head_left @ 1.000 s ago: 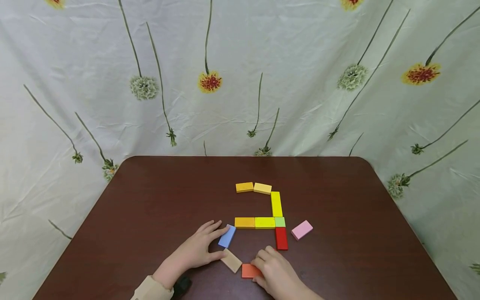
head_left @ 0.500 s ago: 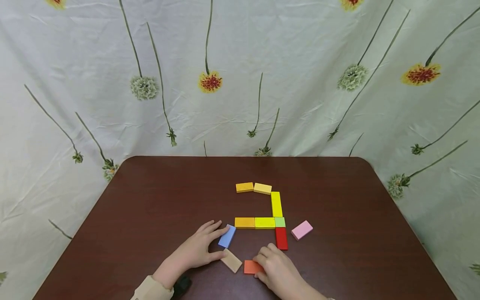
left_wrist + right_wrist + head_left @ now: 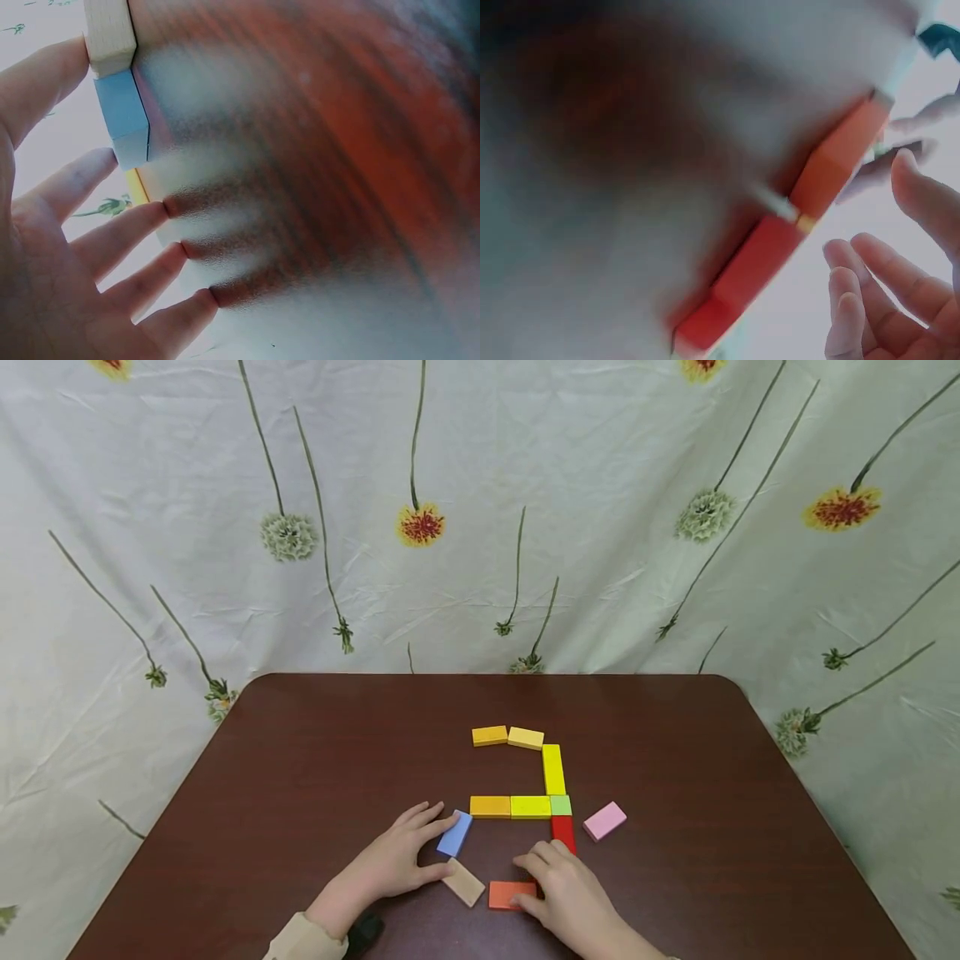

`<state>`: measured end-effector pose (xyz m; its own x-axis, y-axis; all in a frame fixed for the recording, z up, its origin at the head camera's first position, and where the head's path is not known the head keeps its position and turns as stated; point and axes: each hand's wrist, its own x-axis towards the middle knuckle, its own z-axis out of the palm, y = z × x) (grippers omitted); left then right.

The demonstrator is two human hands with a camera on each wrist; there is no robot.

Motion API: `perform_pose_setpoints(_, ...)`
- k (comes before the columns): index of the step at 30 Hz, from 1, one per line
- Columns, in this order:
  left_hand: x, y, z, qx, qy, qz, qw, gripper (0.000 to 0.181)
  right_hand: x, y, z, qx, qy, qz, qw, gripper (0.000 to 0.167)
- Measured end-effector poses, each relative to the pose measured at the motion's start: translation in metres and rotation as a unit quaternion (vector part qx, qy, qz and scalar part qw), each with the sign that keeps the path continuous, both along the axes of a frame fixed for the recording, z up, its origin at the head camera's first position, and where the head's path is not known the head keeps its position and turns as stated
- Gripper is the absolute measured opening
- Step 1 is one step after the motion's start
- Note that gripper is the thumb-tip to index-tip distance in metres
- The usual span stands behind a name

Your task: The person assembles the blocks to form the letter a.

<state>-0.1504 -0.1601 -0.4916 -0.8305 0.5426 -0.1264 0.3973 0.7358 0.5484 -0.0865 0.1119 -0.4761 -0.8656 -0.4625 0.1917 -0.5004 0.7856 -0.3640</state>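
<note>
My left hand lies with fingers spread on the table, index fingertip at the blue block and thumb at the beige block. Its fingertips also show beside the blue block in the left wrist view. Over the right end of the orange-red block is my right hand, thumb and fingers apart. In the right wrist view these fingers stand off from the orange-red block. The red block is partly covered by the right fingertips.
Beyond the hands, a green block joins a yellow block, an amber block and an upright yellow block. Two more blocks, amber and pale yellow, lie farther back. A pink block sits apart at right on the table.
The orange-red block has slid slightly right, leaving a small gap to the beige block. My right hand has let go of it and its fingers have spread. The left hand stays put.
</note>
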Motion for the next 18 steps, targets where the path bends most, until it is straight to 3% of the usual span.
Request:
perform_pose_setpoints(4,0.000,0.000,0.001,0.003,-0.002,-0.002,1.0000,0.070,-0.005,0.011,0.002,-0.001,0.002,-0.053,0.9986,0.039)
perform_pose_setpoints(8,0.001,0.000,0.001,0.002,0.002,0.000,1.0000,0.069,-0.009,0.019,0.001,0.007,-0.003,-0.080,0.9968,0.039)
perform_pose_setpoints(12,0.000,0.000,0.001,0.004,0.007,-0.001,1.0000,0.069,-0.008,0.022,0.000,0.005,-0.031,-0.088,0.9956,0.042)
perform_pose_setpoints(18,0.001,0.000,0.002,0.002,0.003,0.001,1.0000,0.069,-0.003,0.023,-0.004,-0.007,-0.028,-0.082,0.9962,0.042)
